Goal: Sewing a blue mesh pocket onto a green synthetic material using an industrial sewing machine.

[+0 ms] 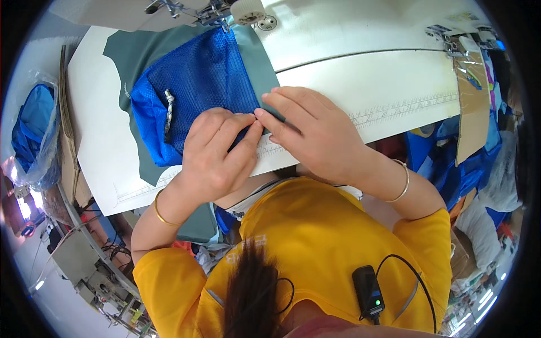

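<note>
A blue mesh drawstring bag [208,73] lies on a grey-green fabric piece [125,56] on the white sewing machine table. Its upper corner sits beneath the needle area of the sewing machine [222,19]. A knotted, patterned cord [169,110] lies on the bag's left part. My left hand [217,146] pinches the bag's near right corner between thumb and fingertips. Close against it, my right hand [318,127] has its thumb and fingers at the same corner, over the fabric's edge. The fingertips of both hands nearly meet there.
A ruler strip [406,107] runs along the table's near edge. Brown cardboard [473,107] hangs at the right end, above blue bags [451,163]. At the left stand cardboard sheets [67,124] and a clear plastic bag with blue fabric [35,124].
</note>
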Demonstrator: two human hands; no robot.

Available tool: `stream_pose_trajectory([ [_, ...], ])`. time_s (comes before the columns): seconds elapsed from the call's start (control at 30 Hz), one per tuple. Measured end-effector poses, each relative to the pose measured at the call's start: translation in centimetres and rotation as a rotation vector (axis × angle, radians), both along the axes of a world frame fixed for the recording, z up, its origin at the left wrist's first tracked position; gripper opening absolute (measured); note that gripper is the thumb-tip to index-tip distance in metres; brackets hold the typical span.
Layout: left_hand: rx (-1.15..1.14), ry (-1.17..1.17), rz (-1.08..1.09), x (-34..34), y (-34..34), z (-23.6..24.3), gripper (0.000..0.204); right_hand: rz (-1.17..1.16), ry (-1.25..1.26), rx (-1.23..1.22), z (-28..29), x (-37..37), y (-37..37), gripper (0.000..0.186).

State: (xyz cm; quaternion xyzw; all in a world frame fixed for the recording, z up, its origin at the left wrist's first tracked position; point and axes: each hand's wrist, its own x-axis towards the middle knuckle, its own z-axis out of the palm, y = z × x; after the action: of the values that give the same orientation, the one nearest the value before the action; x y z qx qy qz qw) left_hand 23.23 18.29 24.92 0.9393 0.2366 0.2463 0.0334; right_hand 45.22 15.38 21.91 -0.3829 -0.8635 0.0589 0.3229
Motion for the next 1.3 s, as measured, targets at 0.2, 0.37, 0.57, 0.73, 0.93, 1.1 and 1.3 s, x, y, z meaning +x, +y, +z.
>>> stream_pose_trajectory([
  [0.2, -0.229, 0.019, 0.039, -0.2, 2.7, 3.0, 0.019, 0.063, -0.082, 0.007, 0.2, 0.2, 0.4, 0.037],
  [0.37, 0.028, 0.111, 0.198, 0.5, 4.5, 0.5, 0.036, 0.103, -0.099, -0.001, 0.8, 0.1, 0.4, 0.040],
  [0.57, -0.057, 0.214, 0.310, 0.6, 4.5, 0.3, 0.049, 0.104, -0.185, -0.011, 1.1, 0.3, 0.4, 0.046],
  [0.73, 0.034, 0.283, 0.292, 0.8, 4.6, 0.2, 0.048, 0.109, -0.151, -0.022, 1.1, 0.3, 0.5, 0.045],
  [0.93, -0.015, 0.236, 0.292, 0.3, 4.8, 0.4, 0.043, 0.123, -0.185, -0.037, 1.3, 0.2, 0.6, 0.047],
  [1.1, -0.079, 0.193, 0.295, 0.2, 5.0, 0.6, 0.045, 0.127, -0.184, -0.066, 1.3, 0.2, 0.6, 0.044],
  [1.3, -0.104, 0.184, 0.286, 0.0, 5.2, 0.7, 0.048, 0.135, -0.203, -0.082, 1.8, 0.2, 0.5, 0.043],
])
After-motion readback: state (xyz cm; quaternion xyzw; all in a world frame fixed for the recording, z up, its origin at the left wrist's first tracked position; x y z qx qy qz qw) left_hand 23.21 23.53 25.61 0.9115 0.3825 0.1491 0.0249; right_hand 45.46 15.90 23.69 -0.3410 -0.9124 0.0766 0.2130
